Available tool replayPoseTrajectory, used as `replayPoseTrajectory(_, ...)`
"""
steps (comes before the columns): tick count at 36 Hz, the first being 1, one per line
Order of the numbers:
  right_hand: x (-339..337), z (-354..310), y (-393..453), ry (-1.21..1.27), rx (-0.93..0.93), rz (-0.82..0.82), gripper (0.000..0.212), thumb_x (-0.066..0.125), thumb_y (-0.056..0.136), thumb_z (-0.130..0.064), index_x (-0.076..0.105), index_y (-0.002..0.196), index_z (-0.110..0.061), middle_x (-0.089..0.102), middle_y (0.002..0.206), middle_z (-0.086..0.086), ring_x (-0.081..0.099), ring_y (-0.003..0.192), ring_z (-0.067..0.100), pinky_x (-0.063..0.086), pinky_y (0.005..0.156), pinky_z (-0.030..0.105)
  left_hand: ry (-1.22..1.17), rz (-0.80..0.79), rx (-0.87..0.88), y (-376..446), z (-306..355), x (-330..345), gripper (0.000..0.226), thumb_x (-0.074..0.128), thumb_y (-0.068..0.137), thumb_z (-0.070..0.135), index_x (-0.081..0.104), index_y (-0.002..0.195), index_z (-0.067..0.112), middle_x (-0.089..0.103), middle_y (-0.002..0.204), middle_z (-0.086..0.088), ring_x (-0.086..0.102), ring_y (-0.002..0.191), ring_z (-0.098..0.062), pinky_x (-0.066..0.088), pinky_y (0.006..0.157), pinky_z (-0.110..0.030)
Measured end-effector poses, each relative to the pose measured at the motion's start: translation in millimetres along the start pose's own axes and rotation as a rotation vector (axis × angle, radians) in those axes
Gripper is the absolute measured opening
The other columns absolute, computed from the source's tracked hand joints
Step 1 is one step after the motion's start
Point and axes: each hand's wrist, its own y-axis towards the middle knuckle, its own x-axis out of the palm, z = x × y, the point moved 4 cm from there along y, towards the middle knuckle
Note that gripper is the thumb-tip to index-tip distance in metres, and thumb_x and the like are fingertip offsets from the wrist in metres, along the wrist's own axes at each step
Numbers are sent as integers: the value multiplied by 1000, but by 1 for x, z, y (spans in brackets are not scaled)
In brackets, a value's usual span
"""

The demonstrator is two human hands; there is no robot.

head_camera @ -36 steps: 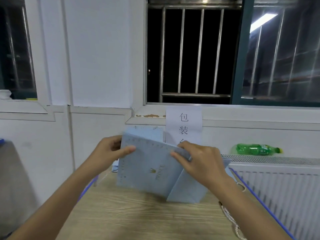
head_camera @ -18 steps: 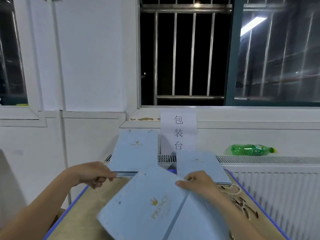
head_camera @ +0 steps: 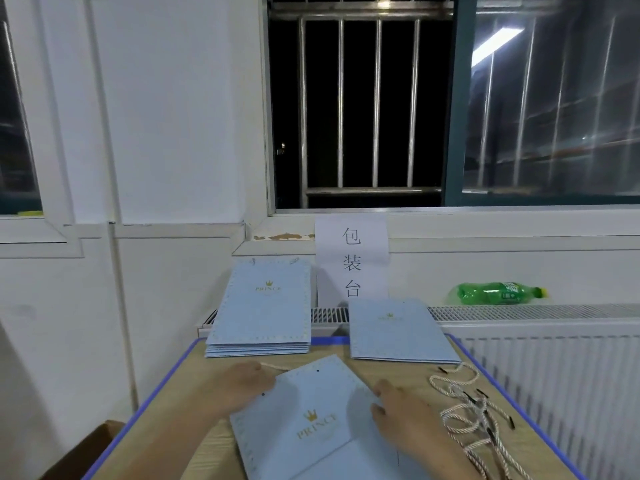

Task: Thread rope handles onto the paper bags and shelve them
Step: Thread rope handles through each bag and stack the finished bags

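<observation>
You're working right at the near edge of the table, with the paper bag lying flat and skewed, its long axis running from near right up to far left, the holed top edge pointing away toward the far stacks. Your left hand is sitting on the bag's far-left corner, fingers curled down, and it's looking like you're pinching the end of a rope there, though I can't tell for sure if it's actually gripped. Your right hand is lying open and flat, pressing the bag's right side down, not holding anything. To the right, the spare rope handles are lying in a loose tangle, so pulling one out is probably going to drag the others along or off the edge. The bag could also be sliding on the smooth wood if your right hand eases off while you're poking the tip at a hole. Farther back, the left stack and right stack are resting by the radiator, with a green bottle lying on its side beyond.
</observation>
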Motion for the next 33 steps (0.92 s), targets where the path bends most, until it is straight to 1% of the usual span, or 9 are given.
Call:
replayPoseTrajectory(5,-24,-30,-17,-361,-85,-110,23,49,92,-33,52,111,-21,56,127,10,53,118,27,31,75,31,354,-103,51,2,5,41,82,23,85,74,23,148,21,20,156,-1,17,144,-19,16,115,-37)
replayPoseTrajectory(9,-26,-50,-10,-399,-166,-143,15,47,93,-33,47,97,-18,56,124,11,52,115,26,33,76,31,386,-99,171,2,9,55,144,-10,34,100,11,151,18,10,157,4,4,146,-18,4,118,-38)
replayPoseTrajectory(12,-6,-54,11,-290,-238,-114,43,37,98,-37,42,134,-13,36,147,9,36,133,26,32,102,38,356,-42,231,14,5,56,141,-12,36,100,22,147,20,21,153,7,13,143,-17,11,116,-33)
replayPoseTrajectory(15,23,-55,25,-200,-281,-215,62,17,99,-53,10,152,-23,-2,160,-3,1,147,18,6,118,41,379,17,281,18,8,54,144,-16,32,99,26,145,21,26,150,8,18,140,-12,12,112,-27)
replayPoseTrajectory(18,37,-53,30,-160,-257,-253,102,-12,64,-77,-4,152,-27,-14,159,-7,-13,146,12,-5,118,38,391,108,256,15,9,47,147,-23,27,96,26,146,24,27,151,10,21,140,-10,13,113,-28)
replayPoseTrajectory(21,37,-47,37,-164,-279,-232,63,10,97,-57,-2,152,-29,-12,159,-8,-12,146,10,-5,118,37,367,159,220,12,4,45,145,-17,29,98,29,145,25,34,149,9,29,137,-10,17,112,-25)
replayPoseTrajectory(24,32,-43,37,-166,-306,-223,56,15,102,-47,0,152,-30,-11,159,-9,-11,145,9,-4,119,36,261,151,203,10,-8,38,139,-2,35,101,32,145,23,35,148,7,32,136,-11,20,109,-21)
replayPoseTrajectory(29,24,-34,39,-109,-307,36,46,24,96,-43,42,137,-32,32,151,-9,28,139,10,22,111,30,125,153,188,4,-19,31,131,14,43,102,32,145,22,34,148,5,33,135,-12,25,108,-21)
replayPoseTrajectory(33,-4,-1,41,-155,-89,482,21,61,68,-35,74,75,-21,72,87,4,71,82,25,56,71,45,148,169,170,9,-23,33,145,-8,31,102,30,146,22,33,150,6,32,136,-13,26,111,-24)
